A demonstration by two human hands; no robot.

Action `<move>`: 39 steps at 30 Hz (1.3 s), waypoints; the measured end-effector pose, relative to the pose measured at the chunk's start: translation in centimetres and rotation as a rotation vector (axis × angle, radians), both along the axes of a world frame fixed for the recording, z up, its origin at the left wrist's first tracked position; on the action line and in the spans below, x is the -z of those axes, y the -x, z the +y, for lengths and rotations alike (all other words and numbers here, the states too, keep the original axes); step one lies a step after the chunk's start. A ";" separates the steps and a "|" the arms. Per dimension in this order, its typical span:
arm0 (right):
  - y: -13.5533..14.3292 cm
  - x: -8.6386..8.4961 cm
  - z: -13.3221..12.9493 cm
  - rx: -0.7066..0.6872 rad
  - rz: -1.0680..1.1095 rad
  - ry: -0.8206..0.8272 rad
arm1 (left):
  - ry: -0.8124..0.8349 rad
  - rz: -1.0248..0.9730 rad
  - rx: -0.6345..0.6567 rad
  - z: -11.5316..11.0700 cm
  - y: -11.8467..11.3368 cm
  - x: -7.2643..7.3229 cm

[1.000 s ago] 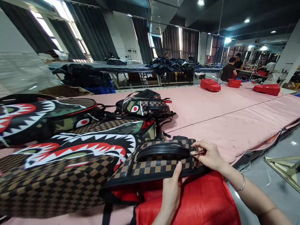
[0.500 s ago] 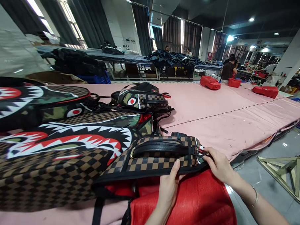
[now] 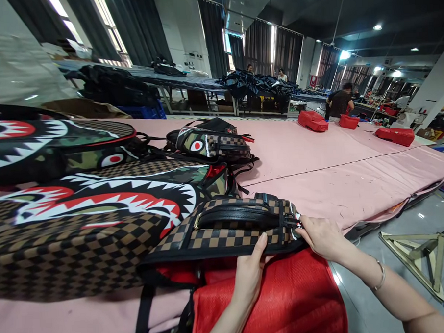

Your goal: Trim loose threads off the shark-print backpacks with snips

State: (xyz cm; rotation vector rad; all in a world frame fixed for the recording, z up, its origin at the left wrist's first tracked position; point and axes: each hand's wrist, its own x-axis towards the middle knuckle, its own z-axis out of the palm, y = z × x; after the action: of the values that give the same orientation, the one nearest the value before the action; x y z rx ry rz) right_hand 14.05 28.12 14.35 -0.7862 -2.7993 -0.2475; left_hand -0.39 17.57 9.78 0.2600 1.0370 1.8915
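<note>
The checkered bag [image 3: 225, 242] is spread at the edge of the pink table [image 3: 369, 172], its red lining [image 3: 289, 291] exposed. Soft, light handling is suggested — best controlled by the bound edge or black handle [image 3: 239, 219]. That edge is pinched by the left hand [image 3: 250, 275], thumb uppermost; the right hand [image 3: 324, 238] is curled at the bag's end — its grip cannot be told.

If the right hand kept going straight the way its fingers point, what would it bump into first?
The end of the near bag: the right hand already seems to be at it, though contact is hard to judge. Roughly beyond lies the bag's black handle.
</note>
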 end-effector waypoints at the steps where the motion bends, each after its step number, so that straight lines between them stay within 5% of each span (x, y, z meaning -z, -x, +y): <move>1: 0.0 -0.3 0.0 -0.005 -0.016 -0.010 | 0.002 0.003 -0.001 0.0 0.0 0.0; 16: 0.2 -2.2 1.0 -0.086 -0.229 0.102 | -0.002 -0.014 -0.030 -0.3 -0.4 -0.8; 39: -0.2 -1.5 1.6 -0.118 -0.189 0.143 | -0.013 -0.018 -0.018 -0.2 -0.3 0.0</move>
State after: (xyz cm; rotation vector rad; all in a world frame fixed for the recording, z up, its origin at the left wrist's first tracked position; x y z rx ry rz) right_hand 14.21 29.69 15.86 -0.6548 -3.0567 -0.1073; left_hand -0.14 17.40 9.76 0.2415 1.0188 1.9141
